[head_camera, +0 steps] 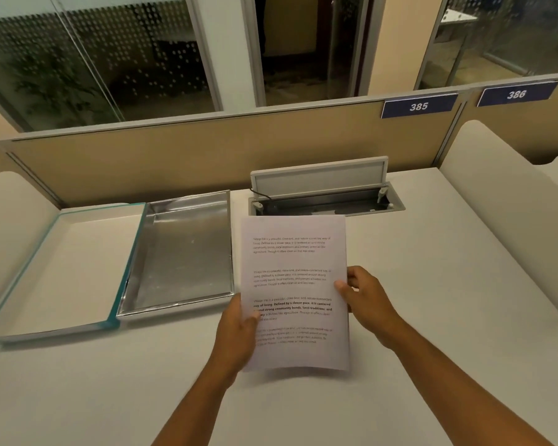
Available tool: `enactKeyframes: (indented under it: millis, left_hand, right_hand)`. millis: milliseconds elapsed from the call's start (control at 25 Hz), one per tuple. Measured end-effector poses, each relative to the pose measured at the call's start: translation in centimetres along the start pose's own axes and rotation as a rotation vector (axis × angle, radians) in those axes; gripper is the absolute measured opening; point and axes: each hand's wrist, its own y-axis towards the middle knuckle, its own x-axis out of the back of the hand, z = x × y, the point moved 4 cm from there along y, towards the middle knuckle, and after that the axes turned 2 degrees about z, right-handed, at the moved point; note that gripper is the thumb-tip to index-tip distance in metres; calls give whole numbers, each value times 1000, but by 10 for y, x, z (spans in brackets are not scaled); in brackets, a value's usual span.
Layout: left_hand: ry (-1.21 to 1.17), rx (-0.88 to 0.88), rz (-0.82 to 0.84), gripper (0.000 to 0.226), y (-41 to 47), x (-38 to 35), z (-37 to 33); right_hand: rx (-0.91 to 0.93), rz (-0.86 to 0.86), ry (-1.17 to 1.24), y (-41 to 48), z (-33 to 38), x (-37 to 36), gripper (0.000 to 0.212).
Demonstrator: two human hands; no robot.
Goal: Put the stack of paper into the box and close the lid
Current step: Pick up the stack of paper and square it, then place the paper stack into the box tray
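Observation:
A stack of white paper (pixel 295 268) with printed paragraphs is held up over the desk, just right of the box. My left hand (pixel 239 333) grips its lower left edge, thumb on top. My right hand (pixel 364 297) holds the right edge at mid height, thumb on the page. The box (pixel 187 252) lies open to the left, its shiny silver tray empty. Its lid (pixel 62 272), white inside with a teal rim, is folded flat out to the left of the tray.
An open cable hatch (pixel 322 194) with a raised grey flap sits in the desk behind the paper. A beige partition (pixel 207 149) bounds the back, and white side dividers (pixel 496 194) stand at the left and right. The white desk (pixel 432 284) spreads to the right.

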Motion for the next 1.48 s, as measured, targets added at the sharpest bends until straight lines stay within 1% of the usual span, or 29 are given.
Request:
enactKeyframes:
  millis: [80, 160, 240, 320, 440, 560, 640, 760, 800, 880, 960, 1040, 1200, 1240, 1360, 1400, 1480]
  left_hand:
    - [-8, -107, -86, 33, -8, 20, 2]
    - [-4, -156, -154, 34, -13, 35, 9]
    - [7, -144, -200, 40, -16, 47, 20]
    - [-11, -113, -217, 49, -20, 56, 33]
    - [-22, -110, -220, 55, -24, 66, 50]
    - [-62, -128, -202, 56, -28, 70, 53]
    - [-99, -163, -195, 52, -33, 74, 43]
    - [-206, -262, -205, 32, -38, 85, 13]
    - [-240, -299, -208, 30, -38, 89, 2]
    - [-261, -367, -217, 41, -38, 93, -15]
    - [-268, -398, -233, 40, -39, 92, -22]
    - [-253, -395, -246, 35, -41, 88, -17]
    - [-154, -338, -193, 49, -40, 81, 14]
    - [-101, -331, -175, 53, -40, 80, 24]
    - [93, -332, -147, 67, -41, 75, 51]
    - [126, -341, -146, 68, -41, 75, 58]
    - [139, -339, -149, 69, -40, 75, 64]
  right_hand:
    - [112, -47, -65, -11, 11, -22, 13]
    - [201, -67, -81, -22, 20, -42, 18]
    - [260, -71, -52, -34, 29, -59, 30]
    - [280, -78, -35, -43, 32, -72, 41]
    - [288, -81, -50, -54, 28, -88, 47]
    - [304, -97, -60, -63, 27, -95, 49]
    - [304, -114, -52, -68, 30, -96, 47]
    - [334, -157, -23, -81, 47, -96, 39]
    - [356, -169, -17, -85, 54, -97, 38]
    - [403, -179, -15, -90, 66, -99, 40]
    - [423, -190, -28, -93, 70, -101, 43]
    - [423, -202, -37, -95, 65, -104, 45]
    - [371, -222, -121, -92, 32, -110, 54]
    - [353, -225, -141, -91, 22, -111, 53]
    - [315, -220, -182, -88, 1, -116, 39]
    - [317, -223, -191, -87, -1, -117, 39]
    - [324, -233, -204, -83, -2, -116, 45]
